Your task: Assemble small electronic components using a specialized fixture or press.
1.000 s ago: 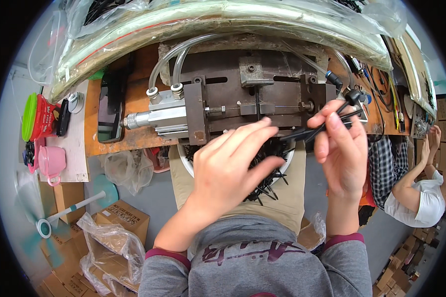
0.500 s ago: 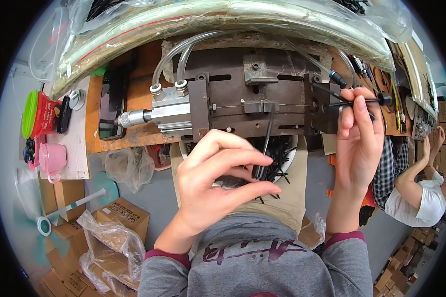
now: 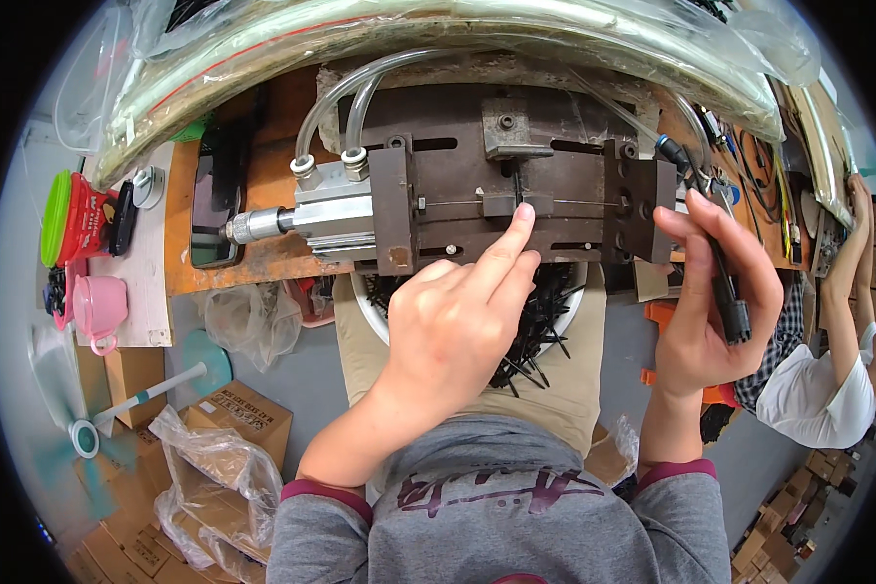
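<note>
My left hand (image 3: 462, 316) is over the front edge of the dark metal fixture (image 3: 448, 175), its index finger stretched forward. That fingertip presses on a thin black rod (image 3: 518, 183), which lies across the small middle block below a steel stop (image 3: 516, 141). The rod's near end is hidden under my finger, and my thumb is out of sight. To the right of the fixture, my right hand (image 3: 715, 311) holds a black rod with a thicker end (image 3: 735, 319), tilted down between thumb and fingers.
A white bowl (image 3: 368, 316) of black rods rests on my lap. A silver air cylinder (image 3: 333, 222) with clear hoses is fixed at left. A phone (image 3: 219, 200) lies beside it. Cardboard boxes (image 3: 238, 419) stand on the floor. Another person (image 3: 818, 399) works at far right.
My left hand has moved forward and laid its rod on the fixture's middle block. My right hand has come down and right, its rod turning from sideways to downward.
</note>
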